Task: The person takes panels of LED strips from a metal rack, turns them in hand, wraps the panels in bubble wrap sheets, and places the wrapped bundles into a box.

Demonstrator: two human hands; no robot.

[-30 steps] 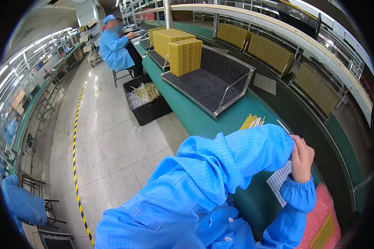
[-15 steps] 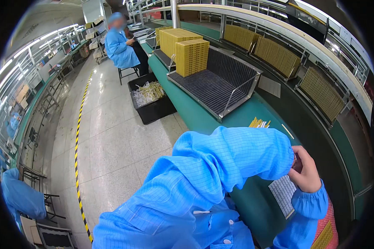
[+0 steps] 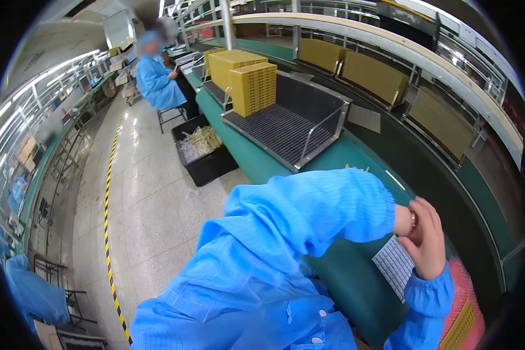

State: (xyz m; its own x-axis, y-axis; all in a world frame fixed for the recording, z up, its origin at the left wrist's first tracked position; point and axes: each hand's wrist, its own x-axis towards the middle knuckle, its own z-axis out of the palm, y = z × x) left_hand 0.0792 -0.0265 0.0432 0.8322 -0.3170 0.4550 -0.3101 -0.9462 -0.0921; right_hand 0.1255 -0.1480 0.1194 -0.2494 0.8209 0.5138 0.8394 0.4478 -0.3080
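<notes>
My left arm in a blue sleeve reaches across to the right over the green bench, and its bare wrist shows past the cuff. Around that wrist is a thin wristband (image 3: 413, 220). My right hand (image 3: 430, 242) comes up from the lower right, with fingers and thumb curved round the left wrist at the band. My left hand itself is hidden behind the right one. Below them on the bench lies a pale sheet with a grid of small marked cells (image 3: 392, 263).
A black ribbed rack (image 3: 300, 131) holds stacked yellow panels (image 3: 254, 90). More panels (image 3: 373, 79) stand along the far side. A black bin (image 3: 207, 166) with scraps sits on the floor. Pink bubble wrap (image 3: 465, 286) with a yellow panel (image 3: 458, 326) lies lower right. A seated person (image 3: 157, 81) is beyond.
The view has shifted, so the bench and rack sit further left. My left sleeve has drawn back, baring more wrist and the band. My right hand stays at the wrist.
</notes>
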